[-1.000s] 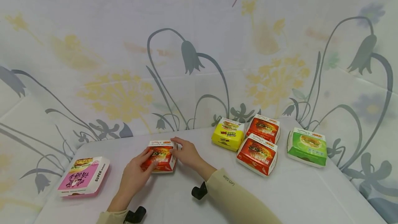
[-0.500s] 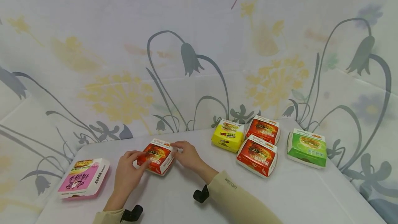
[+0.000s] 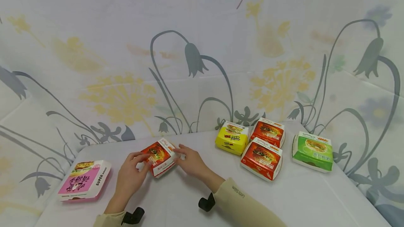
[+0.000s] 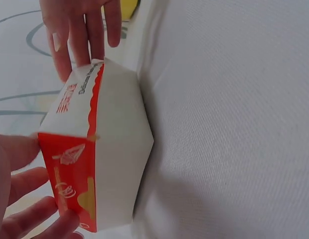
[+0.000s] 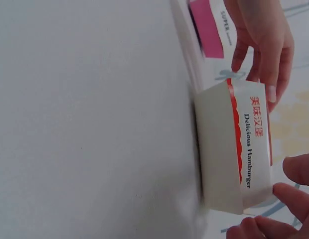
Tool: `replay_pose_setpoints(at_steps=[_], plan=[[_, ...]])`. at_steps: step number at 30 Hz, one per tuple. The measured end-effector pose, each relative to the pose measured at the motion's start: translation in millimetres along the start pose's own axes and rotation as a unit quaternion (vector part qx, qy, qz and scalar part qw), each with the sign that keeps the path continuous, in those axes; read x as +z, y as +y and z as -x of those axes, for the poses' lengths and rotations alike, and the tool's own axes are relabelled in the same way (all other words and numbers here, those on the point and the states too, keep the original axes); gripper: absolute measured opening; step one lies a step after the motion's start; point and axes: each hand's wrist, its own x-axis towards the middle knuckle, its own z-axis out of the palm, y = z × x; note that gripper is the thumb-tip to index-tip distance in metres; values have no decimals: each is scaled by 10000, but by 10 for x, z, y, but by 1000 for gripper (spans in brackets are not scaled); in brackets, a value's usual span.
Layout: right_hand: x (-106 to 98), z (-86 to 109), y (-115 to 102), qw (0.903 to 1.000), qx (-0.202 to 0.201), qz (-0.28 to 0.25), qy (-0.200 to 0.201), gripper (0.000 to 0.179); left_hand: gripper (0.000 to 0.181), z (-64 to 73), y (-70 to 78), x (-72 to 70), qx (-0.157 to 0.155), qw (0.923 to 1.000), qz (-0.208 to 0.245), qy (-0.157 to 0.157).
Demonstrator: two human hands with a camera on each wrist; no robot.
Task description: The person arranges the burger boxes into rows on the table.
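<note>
A red-and-white hamburger box (image 3: 160, 154) with a burger picture on its lid stands turned at an angle on the white-covered table. At its left side, my left hand (image 3: 130, 175) touches the lid's edge and front corner with thumb and fingertips. The fingertips of my right hand (image 3: 193, 164) are right at the opposite corner. In the left wrist view the white side of the hamburger box (image 4: 119, 144) faces me, low against the cloth. "Delicious Hamburger" is printed along the hamburger box (image 5: 254, 139) in the right wrist view; its underside is hidden.
A pink-and-white box (image 3: 82, 181) lies to the left. To the right stand a yellow box (image 3: 231, 137), a red box (image 3: 262, 158) close in front of another red box (image 3: 268, 131), and a green box (image 3: 312, 151). A flowered cloth (image 3: 202, 55) rises behind the table.
The hamburger box between my hands has turned anticlockwise, its right front side now slanting away. My left hand has drawn slightly left, and the right has shifted along with the corner.
</note>
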Motion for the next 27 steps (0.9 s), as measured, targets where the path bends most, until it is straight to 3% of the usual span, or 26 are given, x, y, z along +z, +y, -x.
replay_pose_setpoints(at_steps=[12, 20, 27], plan=[[25, 92, -17, 9999, -130, 2, -76, 37, 56, -31, 26, -17, -73, 9982, 19, -602], [-38, 71, 7, 9991, -109, -397, 104, 38, 56, -47, -12, -59, -10, 9969, 71, -778], [-85, 21, 64, 9986, -41, -443, 284, 40, 46, -31, -43, -63, 396, 9952, 308, -844]])
